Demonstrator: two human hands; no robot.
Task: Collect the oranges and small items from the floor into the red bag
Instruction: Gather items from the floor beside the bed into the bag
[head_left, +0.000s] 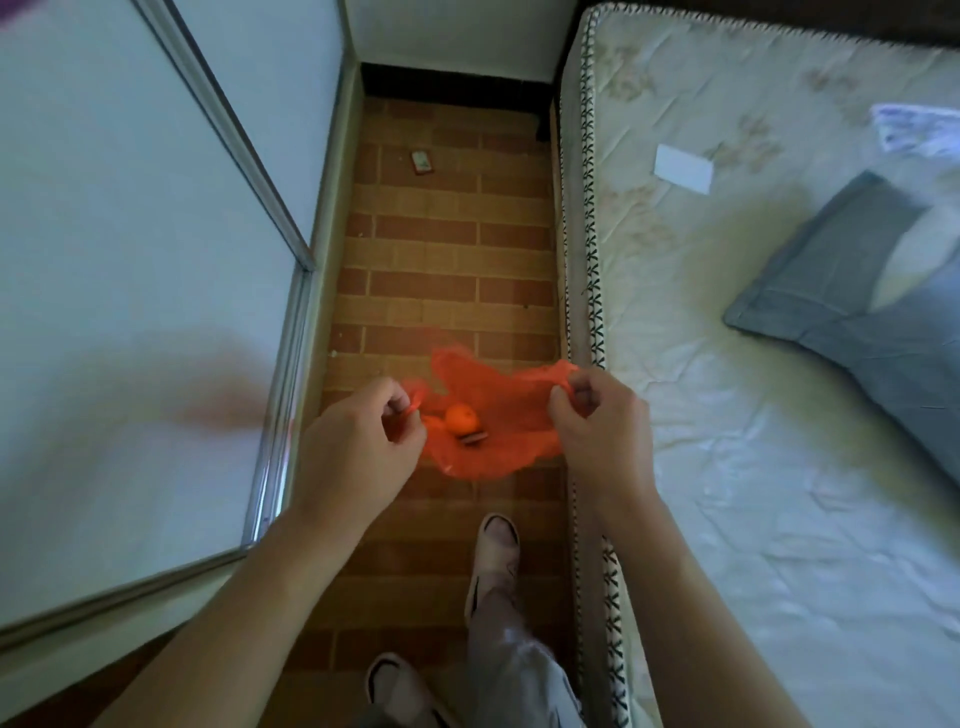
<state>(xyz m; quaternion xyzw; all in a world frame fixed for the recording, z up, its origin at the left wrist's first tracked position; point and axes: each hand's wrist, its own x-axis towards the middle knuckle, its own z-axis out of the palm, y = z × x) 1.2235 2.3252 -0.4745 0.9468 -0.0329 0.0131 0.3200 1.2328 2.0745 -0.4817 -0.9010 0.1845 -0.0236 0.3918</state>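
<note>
A thin red plastic bag (498, 405) hangs stretched between my two hands above the brick-patterned floor. My left hand (358, 441) pinches its left handle and my right hand (597, 421) pinches its right handle. Through the bag's mouth I see one orange (460, 419) and a small dark flat item (474, 439) beside it. Farther along the floor lies a small flat packet (422, 163), well beyond both hands.
A narrow floor strip (447, 260) runs between a white wardrobe with a metal-edged door (280, 218) on the left and a mattress (727, 364) on the right. A grey pillow (857, 306) and a white card (682, 169) lie on the mattress. My slippered feet (493, 551) stand below the bag.
</note>
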